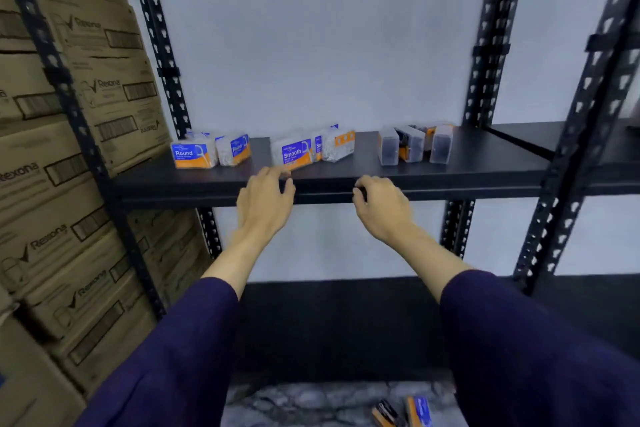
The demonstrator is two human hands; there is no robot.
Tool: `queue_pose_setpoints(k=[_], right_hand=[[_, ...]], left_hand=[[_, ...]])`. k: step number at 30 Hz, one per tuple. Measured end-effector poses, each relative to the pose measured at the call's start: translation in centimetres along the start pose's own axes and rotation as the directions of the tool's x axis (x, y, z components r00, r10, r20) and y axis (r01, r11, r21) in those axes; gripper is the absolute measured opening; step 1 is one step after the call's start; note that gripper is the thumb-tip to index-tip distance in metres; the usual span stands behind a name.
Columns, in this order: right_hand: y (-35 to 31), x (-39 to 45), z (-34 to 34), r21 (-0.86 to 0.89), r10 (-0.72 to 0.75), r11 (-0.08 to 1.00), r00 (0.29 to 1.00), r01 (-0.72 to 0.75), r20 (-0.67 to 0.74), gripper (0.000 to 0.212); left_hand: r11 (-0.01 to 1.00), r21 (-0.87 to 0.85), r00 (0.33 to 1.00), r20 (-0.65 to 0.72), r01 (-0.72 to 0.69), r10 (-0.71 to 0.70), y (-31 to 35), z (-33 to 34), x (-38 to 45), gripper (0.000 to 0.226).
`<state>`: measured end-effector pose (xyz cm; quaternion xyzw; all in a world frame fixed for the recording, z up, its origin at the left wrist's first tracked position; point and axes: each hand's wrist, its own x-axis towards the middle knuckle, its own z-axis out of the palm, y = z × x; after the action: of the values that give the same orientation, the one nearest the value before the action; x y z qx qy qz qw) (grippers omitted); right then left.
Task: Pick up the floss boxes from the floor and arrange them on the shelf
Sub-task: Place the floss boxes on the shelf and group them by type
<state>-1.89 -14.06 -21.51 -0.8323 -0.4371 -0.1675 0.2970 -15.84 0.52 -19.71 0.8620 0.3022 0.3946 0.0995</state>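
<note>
Several floss boxes stand on the black shelf (467,163): a "Round" box (192,154) and its neighbour at the left, a "Smooth" box (293,153) with others in the middle, and clear boxes with dark contents (410,146) at the right. My left hand (265,199) hovers at the shelf's front edge just below the Smooth box, fingers relaxed and holding nothing. My right hand (379,206) is at the front edge too, fingers loosely curled, with nothing in it. Two floss boxes (403,411) lie on the marbled floor at the bottom.
Stacked cardboard cartons (59,184) fill the rack at the left. Black perforated uprights (485,45) frame the bay. A lower black shelf (346,322) sits beneath my arms. Another shelf (595,146) continues at the right.
</note>
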Motion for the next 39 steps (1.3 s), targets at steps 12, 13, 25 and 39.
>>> queue_pose_setpoints(k=[12,13,25,39], right_hand=[[13.1,-14.4,9.6,-0.180,0.294,0.952,0.904,-0.248,0.310,0.038],[14.3,-15.2,11.1,-0.187,0.320,0.945,0.884,-0.269,0.340,0.039],[27.7,-27.2,28.8,-0.324,0.620,0.756,0.461,-0.569,0.635,0.034],[31.2,-33.2,40.1,-0.074,0.814,0.322,0.236,-0.944,0.530,0.070]], left_hand=[[1.000,0.027,0.825,0.565,0.000,-0.015,3.6,18.1,-14.4,0.041],[0.999,0.035,0.797,0.604,0.009,-0.028,3.1,20.0,-15.4,0.041],[0.971,0.177,0.412,0.882,0.163,-0.230,-4.6,41.3,-30.4,0.033],[0.914,0.254,0.360,0.859,0.316,-0.364,-9.4,49.7,-38.3,0.093]])
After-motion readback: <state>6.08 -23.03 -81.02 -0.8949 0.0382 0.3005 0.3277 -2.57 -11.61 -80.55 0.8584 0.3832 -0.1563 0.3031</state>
